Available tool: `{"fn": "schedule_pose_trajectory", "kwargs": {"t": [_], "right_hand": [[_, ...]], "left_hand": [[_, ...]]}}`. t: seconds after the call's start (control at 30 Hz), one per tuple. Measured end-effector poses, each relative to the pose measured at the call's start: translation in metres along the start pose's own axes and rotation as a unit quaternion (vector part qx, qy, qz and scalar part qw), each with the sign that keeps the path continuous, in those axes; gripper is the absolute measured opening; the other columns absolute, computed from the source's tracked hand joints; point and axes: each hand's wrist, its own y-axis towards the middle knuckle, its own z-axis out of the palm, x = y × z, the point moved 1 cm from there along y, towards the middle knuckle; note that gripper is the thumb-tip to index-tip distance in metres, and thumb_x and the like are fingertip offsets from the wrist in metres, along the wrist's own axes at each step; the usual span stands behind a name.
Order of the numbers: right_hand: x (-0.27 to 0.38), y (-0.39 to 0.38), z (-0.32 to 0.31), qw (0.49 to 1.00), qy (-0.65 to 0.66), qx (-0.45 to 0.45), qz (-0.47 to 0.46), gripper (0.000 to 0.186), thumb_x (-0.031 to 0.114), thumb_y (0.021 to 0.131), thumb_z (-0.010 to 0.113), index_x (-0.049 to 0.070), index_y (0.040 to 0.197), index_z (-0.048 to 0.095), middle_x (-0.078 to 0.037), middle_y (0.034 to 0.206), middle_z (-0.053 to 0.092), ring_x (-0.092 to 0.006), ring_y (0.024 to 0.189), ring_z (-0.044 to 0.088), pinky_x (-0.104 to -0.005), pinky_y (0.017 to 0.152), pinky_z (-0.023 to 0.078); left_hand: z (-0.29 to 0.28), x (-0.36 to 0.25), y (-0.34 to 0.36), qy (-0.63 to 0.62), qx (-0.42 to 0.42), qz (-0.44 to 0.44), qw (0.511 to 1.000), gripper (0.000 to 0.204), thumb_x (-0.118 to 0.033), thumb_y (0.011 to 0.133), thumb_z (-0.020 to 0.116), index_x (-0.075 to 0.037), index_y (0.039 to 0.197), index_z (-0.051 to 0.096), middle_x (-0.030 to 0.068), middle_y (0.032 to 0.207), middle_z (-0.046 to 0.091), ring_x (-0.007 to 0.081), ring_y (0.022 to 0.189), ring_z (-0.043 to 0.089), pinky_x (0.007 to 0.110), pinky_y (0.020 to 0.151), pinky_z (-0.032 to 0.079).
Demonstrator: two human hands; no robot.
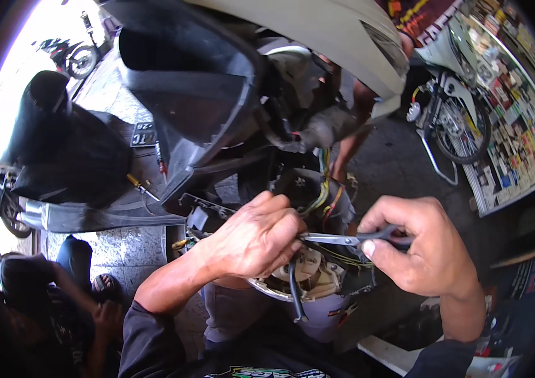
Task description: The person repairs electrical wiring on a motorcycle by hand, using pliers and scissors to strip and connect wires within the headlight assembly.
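My right hand grips a pair of scissors by the black handles, its thumb near the pivot. The metal blades point left and reach the fingertips of my left hand. That hand is closed around a black cable, whose end hangs below the fingers. What lies between the blade tips is hidden by the left fingers. Under both hands a cream round headlight housing rests over my lap. Yellow and green wires run above it, toward the motor scooter.
A dismantled scooter with a pale front panel and black leg shield stands ahead; another person's arm reaches beside it. A yellow-handled screwdriver lies on its floorboard. Another person sits lower left. At right are another motorcycle and a display case.
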Motion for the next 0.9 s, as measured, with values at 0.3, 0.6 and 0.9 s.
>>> {"fn": "schedule_pose_trajectory", "kwargs": {"t": [0.3, 0.6, 0.9], "right_hand": [[-0.009, 0.002, -0.005, 1.0, 0.023, 0.01, -0.013, 0.008, 0.002, 0.079, 0.064, -0.003, 0.083, 0.06, -0.02, 0.061, 0.056, -0.0325, 0.053, 0.061, -0.0397, 0.052, 0.045], [-0.036, -0.015, -0.009, 0.998, 0.058, 0.026, -0.024, 0.033, 0.009, 0.082, 0.075, -0.003, 0.112, 0.065, -0.011, 0.096, 0.071, -0.0146, 0.081, 0.068, -0.0287, 0.073, 0.054], [-0.217, -0.129, 0.105, 0.773, 0.517, -0.321, 0.18, 0.057, 0.045, 0.101, 0.053, -0.004, 0.128, 0.06, -0.013, 0.114, 0.069, -0.0185, 0.098, 0.064, -0.0317, 0.086, 0.05]], "left_hand": [[0.007, 0.005, 0.01, -0.026, -0.01, 0.007, 1.0, 0.019, -0.011, 0.08, 0.069, -0.001, 0.093, 0.058, 0.0111, 0.084, 0.058, 0.0309, 0.08, 0.054, 0.042, 0.073, 0.041], [0.014, 0.005, 0.012, -0.009, -0.056, -0.021, 0.998, 0.021, -0.024, 0.09, 0.069, -0.004, 0.097, 0.064, 0.0063, 0.077, 0.059, 0.0265, 0.07, 0.053, 0.04, 0.069, 0.041], [0.023, 0.007, 0.013, -0.086, -0.127, -0.061, 0.986, 0.018, -0.022, 0.092, 0.067, -0.005, 0.092, 0.061, 0.0066, 0.073, 0.058, 0.026, 0.065, 0.048, 0.039, 0.066, 0.038]]}}
